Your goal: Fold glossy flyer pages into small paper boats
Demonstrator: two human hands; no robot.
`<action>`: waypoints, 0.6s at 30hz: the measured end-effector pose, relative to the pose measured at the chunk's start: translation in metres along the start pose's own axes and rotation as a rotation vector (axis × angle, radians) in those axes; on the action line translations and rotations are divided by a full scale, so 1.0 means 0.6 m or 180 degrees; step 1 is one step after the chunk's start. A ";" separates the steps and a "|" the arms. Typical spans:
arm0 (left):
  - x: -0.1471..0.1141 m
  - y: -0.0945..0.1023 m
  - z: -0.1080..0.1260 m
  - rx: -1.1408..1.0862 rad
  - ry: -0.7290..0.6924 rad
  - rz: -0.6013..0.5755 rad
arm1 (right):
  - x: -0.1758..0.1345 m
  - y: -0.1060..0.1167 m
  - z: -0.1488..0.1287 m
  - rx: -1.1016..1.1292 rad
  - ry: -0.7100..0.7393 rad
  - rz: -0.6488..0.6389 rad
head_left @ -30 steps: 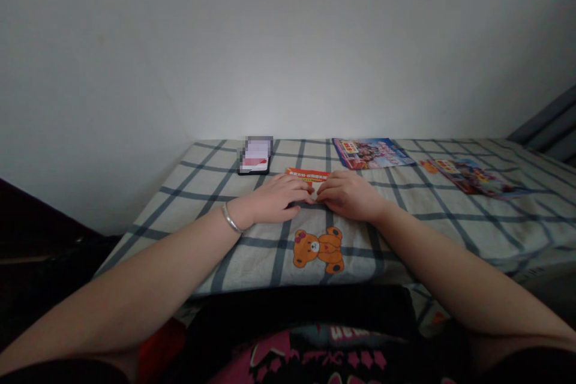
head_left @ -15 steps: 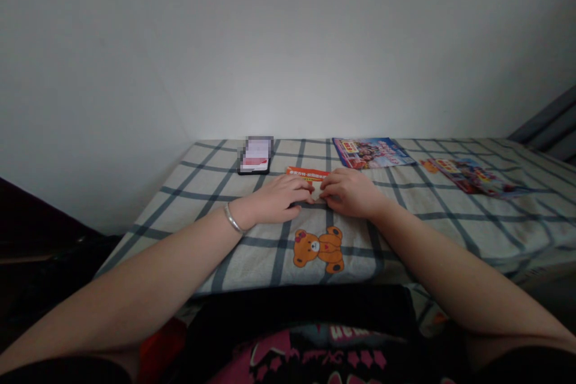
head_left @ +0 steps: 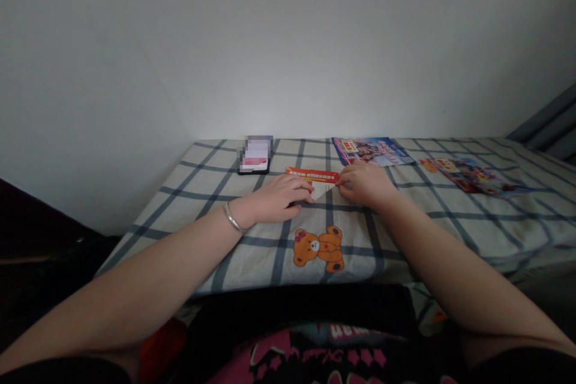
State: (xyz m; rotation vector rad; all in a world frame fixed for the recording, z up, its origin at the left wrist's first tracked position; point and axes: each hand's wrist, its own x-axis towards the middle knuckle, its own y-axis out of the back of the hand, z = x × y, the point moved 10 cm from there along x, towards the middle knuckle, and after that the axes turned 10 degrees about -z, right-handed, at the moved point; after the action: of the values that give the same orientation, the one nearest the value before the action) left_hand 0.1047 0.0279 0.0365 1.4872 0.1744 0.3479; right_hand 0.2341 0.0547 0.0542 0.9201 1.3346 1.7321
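On checked cloth (head_left: 265,252): left hand (head_left: 276,199) loosely spread on leaflet (head_left: 315,175), right hand (head_left: 365,183) pinching corner.

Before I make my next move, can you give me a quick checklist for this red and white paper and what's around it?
1. Left hand on the paper: ok, fingers over its near left part.
2. Right hand at the paper: ok, fingertips at its right edge; how firmly they grip, cannot tell.
3. Whole paper visible: not ok, the left hand covers part.
4. Phone out of the hands: ok, it lies beyond the left hand.
5. Right hand off the blue leaflet: cannot tell, they overlap in this view.
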 end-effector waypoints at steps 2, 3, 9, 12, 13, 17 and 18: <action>0.000 -0.001 -0.002 -0.0018 0.0017 -0.0007 | -0.001 -0.001 0.010 -0.0015 -0.0107 -0.0008; 0.000 -0.001 -0.002 -0.0029 0.0018 -0.0002 | -0.002 -0.002 0.015 -0.0019 -0.0144 -0.0012; -0.004 -0.001 -0.002 -0.0075 -0.0068 0.0054 | -0.005 -0.003 0.035 0.0012 -0.0340 0.0201; -0.007 0.002 0.002 -0.0029 -0.0159 0.0136 | -0.003 -0.006 0.034 0.0138 -0.0303 0.0196; -0.008 0.004 0.004 -0.0001 -0.0181 0.0162 | -0.001 -0.009 0.031 0.0143 -0.0241 0.0150; -0.010 0.011 0.011 0.0111 -0.0264 0.0254 | 0.001 -0.011 0.018 0.0161 -0.0025 0.0087; -0.010 0.013 0.013 0.0146 -0.0272 0.0287 | 0.001 -0.011 0.017 0.0199 0.0008 0.0089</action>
State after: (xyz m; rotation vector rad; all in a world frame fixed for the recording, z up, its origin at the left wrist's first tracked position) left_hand 0.1006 0.0192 0.0445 1.5554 0.0475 0.3541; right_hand 0.2434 0.0609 0.0498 0.9759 1.3904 1.7217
